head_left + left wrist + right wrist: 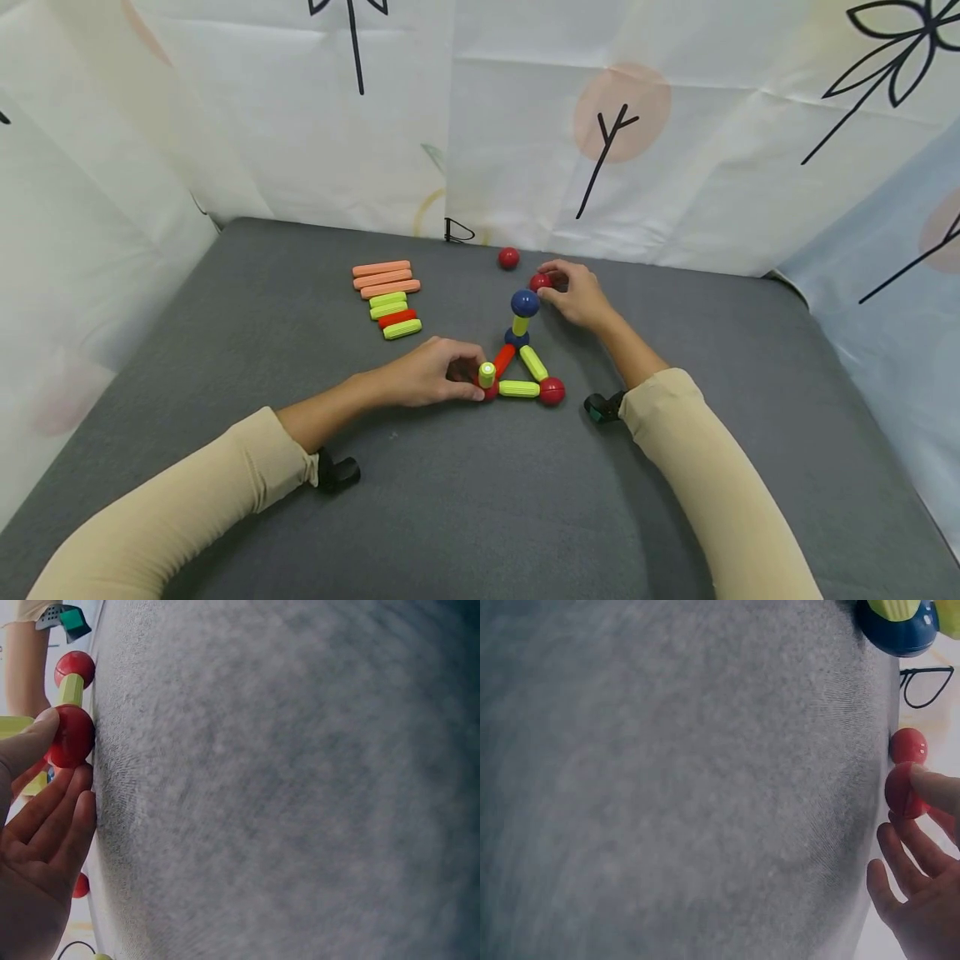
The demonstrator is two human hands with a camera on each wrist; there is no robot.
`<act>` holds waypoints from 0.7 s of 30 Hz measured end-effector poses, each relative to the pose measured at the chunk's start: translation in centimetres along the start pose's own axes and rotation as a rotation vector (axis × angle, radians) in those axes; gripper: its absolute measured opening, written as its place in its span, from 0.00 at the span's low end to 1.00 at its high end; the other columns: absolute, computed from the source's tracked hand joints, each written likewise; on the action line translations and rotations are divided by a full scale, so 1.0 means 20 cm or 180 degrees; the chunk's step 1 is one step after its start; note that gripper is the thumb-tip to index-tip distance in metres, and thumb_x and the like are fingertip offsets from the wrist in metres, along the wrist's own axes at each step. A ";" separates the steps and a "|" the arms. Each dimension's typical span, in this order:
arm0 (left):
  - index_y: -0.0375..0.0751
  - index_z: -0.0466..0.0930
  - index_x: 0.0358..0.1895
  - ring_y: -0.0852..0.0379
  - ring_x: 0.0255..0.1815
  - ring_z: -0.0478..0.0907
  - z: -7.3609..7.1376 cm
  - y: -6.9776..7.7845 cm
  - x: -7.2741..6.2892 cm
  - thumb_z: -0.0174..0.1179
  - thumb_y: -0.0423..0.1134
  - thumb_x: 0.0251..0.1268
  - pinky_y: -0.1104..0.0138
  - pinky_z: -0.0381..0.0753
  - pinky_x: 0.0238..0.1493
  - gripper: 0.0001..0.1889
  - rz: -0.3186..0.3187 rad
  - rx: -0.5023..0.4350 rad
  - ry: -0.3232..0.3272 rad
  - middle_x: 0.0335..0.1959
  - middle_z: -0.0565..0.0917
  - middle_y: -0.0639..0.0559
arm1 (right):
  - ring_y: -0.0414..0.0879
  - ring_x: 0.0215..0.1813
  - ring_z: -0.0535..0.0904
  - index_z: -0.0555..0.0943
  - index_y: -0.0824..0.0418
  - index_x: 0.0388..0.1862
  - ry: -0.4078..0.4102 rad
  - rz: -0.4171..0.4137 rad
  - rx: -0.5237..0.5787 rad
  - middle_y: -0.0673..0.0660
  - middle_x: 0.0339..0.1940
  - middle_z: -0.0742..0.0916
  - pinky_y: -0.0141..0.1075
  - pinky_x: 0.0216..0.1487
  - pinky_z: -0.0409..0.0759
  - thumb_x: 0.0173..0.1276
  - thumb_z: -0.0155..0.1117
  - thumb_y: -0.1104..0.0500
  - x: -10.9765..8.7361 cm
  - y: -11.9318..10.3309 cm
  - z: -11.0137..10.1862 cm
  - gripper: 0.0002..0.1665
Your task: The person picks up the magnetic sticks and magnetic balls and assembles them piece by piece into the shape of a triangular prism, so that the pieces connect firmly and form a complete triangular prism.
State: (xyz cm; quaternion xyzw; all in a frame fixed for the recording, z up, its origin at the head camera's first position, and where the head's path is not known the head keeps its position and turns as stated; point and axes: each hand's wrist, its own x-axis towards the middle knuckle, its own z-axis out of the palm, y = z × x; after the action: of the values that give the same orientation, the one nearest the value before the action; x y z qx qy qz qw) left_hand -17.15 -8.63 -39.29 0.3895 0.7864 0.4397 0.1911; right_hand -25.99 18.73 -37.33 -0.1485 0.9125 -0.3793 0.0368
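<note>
My left hand grips the red ball at the left corner of a small triangle of rods and balls. A short yellow-green rod stands up from that ball. Another yellow-green rod runs to a red ball at the right corner. The far corner is a blue ball, joined by a red rod and a yellow-green rod. Above it, an upright rod carries a second blue ball. Behind the triangle, my right hand pinches a loose red ball between thumb and fingers.
One more red ball lies near the grey table's back edge. Left of the triangle, several orange rods lie in a row above short yellow-green rods and a red rod. A patterned white cloth hangs behind the table.
</note>
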 end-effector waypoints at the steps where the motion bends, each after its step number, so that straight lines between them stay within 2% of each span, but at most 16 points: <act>1: 0.46 0.81 0.43 0.62 0.43 0.82 0.00 0.00 0.00 0.70 0.35 0.62 0.68 0.81 0.49 0.09 0.0001 0.0002 0.0000 0.42 0.85 0.57 | 0.61 0.60 0.78 0.74 0.70 0.63 0.0023 -0.0029 0.0016 0.70 0.57 0.82 0.53 0.62 0.73 0.72 0.62 0.65 -0.01 0.00 -0.01 0.22; 8: 0.46 0.82 0.42 0.61 0.43 0.83 0.00 0.01 0.00 0.70 0.35 0.62 0.68 0.82 0.49 0.09 0.0011 -0.0001 0.0007 0.41 0.85 0.57 | 0.57 0.58 0.79 0.76 0.68 0.63 0.0246 -0.0332 0.0270 0.67 0.55 0.83 0.51 0.55 0.77 0.73 0.63 0.62 -0.10 -0.08 -0.12 0.23; 13: 0.46 0.82 0.44 0.61 0.44 0.82 0.00 0.01 0.01 0.70 0.36 0.62 0.69 0.81 0.49 0.09 0.0009 0.0018 -0.0003 0.42 0.85 0.57 | 0.52 0.57 0.78 0.77 0.66 0.63 0.0301 -0.0598 0.0336 0.63 0.54 0.84 0.40 0.52 0.76 0.72 0.64 0.62 -0.20 -0.17 -0.21 0.22; 17: 0.46 0.82 0.44 0.62 0.43 0.82 0.00 0.01 0.01 0.70 0.36 0.62 0.69 0.81 0.50 0.10 0.0014 0.0021 0.0005 0.42 0.85 0.57 | 0.49 0.56 0.78 0.77 0.66 0.62 0.0250 -0.0988 0.0369 0.61 0.54 0.84 0.34 0.50 0.76 0.69 0.65 0.66 -0.29 -0.27 -0.22 0.23; 21: 0.45 0.82 0.43 0.61 0.40 0.82 0.00 0.01 0.00 0.70 0.35 0.61 0.68 0.82 0.48 0.09 0.0052 0.0019 0.0030 0.39 0.85 0.57 | 0.45 0.55 0.78 0.78 0.66 0.62 0.0054 -0.1386 0.0410 0.58 0.55 0.85 0.38 0.53 0.78 0.67 0.67 0.68 -0.38 -0.37 -0.17 0.24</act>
State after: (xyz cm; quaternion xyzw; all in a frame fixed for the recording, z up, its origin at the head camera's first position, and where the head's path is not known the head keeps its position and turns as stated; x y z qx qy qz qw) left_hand -17.15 -8.52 -39.20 0.3945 0.7854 0.4407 0.1826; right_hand -17.55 18.43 -30.04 -0.3361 0.8331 -0.4370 -0.0442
